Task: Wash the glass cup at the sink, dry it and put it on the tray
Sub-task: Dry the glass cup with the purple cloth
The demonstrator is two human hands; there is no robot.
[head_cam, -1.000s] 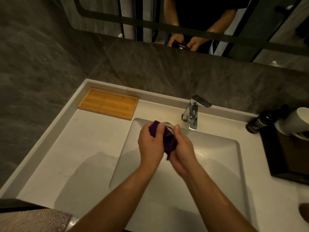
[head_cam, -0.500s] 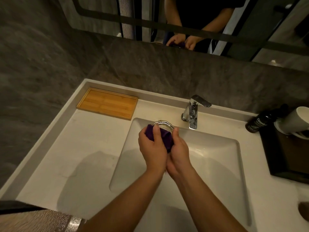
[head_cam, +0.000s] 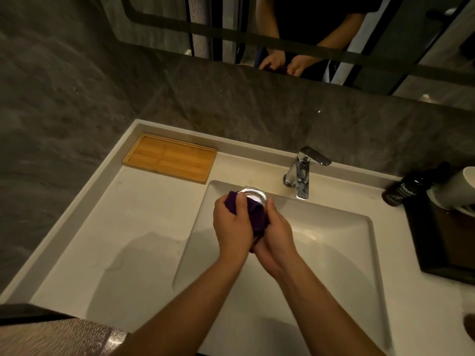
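Note:
Over the back left of the white sink basin [head_cam: 321, 253] I hold the glass cup [head_cam: 253, 196], its rim pointing away from me. A purple cloth [head_cam: 257, 217] is wrapped around the cup's body. My left hand [head_cam: 232, 227] presses the cloth against the cup from the left, thumb near the rim. My right hand [head_cam: 276, 235] grips the cup and cloth from the right and below. Most of the glass is hidden by cloth and fingers. The wooden tray [head_cam: 171, 158] lies at the counter's back left corner.
A chrome faucet [head_cam: 302, 170] stands behind the basin, no water running. At the right sit a dark bottle [head_cam: 401, 191], a white cup [head_cam: 457, 188] and a dark tray [head_cam: 442, 240]. A mirror above the grey wall shows my hands.
The cloth has slid down off the rim, so more of the glass mouth shows. Both hands have shifted slightly around the cup, staying over the same part of the basin.

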